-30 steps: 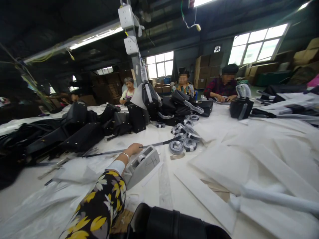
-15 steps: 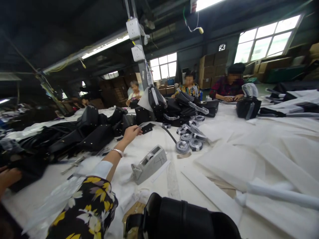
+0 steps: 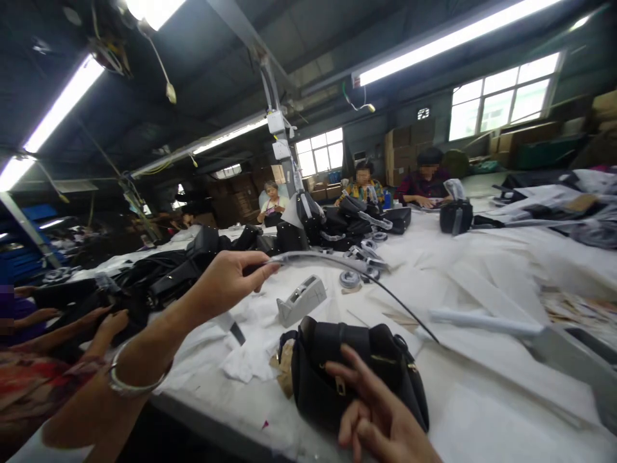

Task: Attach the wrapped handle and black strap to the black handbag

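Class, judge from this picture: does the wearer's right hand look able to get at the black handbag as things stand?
Probably yes: the right hand is partly open in front of the black handbag, seems to hold nothing, and no object shows between them. Whether they touch is unclear.

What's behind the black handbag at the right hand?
Beyond the black handbag: a grey tape dispenser, coiled straps farther back, white sheets toward the right. Whatever lies directly behind the bag's body is covered, so can't tell.

Handbag [image 3: 395,376] on the table [image 3: 241,405], tape dispenser [image 3: 303,301] behind it, strap coils [image 3: 349,280] farther back, sheets [image 3: 477,273] to the right
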Tool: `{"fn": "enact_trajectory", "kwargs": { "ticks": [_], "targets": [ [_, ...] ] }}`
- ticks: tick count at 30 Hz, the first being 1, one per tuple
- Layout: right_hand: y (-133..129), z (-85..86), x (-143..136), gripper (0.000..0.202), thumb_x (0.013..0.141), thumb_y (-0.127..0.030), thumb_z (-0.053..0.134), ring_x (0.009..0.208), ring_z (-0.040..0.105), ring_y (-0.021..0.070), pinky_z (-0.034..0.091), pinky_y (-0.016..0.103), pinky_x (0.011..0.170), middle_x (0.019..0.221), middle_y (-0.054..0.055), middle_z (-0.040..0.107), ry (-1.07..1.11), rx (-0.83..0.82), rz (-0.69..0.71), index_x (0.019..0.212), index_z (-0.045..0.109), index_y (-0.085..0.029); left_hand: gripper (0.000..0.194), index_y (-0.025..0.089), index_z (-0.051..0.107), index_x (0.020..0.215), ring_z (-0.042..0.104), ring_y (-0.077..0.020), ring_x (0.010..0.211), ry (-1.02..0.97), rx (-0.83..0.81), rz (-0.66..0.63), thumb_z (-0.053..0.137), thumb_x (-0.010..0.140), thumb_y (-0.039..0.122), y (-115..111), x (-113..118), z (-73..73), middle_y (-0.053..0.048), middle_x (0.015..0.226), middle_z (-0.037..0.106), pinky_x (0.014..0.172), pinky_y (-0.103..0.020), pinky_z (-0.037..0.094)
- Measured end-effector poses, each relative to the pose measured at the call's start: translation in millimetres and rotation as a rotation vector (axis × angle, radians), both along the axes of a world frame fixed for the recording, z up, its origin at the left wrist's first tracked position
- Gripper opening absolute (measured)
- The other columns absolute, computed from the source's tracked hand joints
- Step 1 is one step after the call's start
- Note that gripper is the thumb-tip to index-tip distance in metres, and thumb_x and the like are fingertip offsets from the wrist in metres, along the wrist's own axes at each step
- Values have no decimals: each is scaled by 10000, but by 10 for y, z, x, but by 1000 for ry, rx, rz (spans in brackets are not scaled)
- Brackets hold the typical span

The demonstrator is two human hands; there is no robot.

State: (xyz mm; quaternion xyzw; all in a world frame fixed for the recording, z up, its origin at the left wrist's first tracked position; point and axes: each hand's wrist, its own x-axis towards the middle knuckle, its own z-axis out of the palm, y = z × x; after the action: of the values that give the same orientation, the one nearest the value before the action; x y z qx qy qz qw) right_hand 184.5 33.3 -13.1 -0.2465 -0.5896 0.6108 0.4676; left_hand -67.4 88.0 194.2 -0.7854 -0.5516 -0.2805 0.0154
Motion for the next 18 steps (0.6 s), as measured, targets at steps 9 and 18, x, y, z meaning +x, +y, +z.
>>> {"fn": "enact_trajectory", "kwargs": {
  "ticks": [9, 18],
  "targets": [
    [-169, 255, 544, 259, 800, -425, 713, 581, 481, 123, 391, 269, 550, 715, 32, 661, 410, -70, -404, 934, 751, -207, 412, 197, 664, 789, 428, -91, 392, -174, -881, -71, 519, 844, 578, -1091, 474, -571, 27, 548, 578, 381, -192, 297],
    [-252, -166, 957, 252, 800, -398, 712, 575, 493, 82, 405, 232, 518, 910, 52, 719, 435, -267, -622, 903, 761, -172, 444, 174, 526, 769, 362, -59, 414, -405, -1167, -112, 552, 815, 614, -1328, 51, -1700, 42, 571, 524, 401, -176, 275]
  ]
}}
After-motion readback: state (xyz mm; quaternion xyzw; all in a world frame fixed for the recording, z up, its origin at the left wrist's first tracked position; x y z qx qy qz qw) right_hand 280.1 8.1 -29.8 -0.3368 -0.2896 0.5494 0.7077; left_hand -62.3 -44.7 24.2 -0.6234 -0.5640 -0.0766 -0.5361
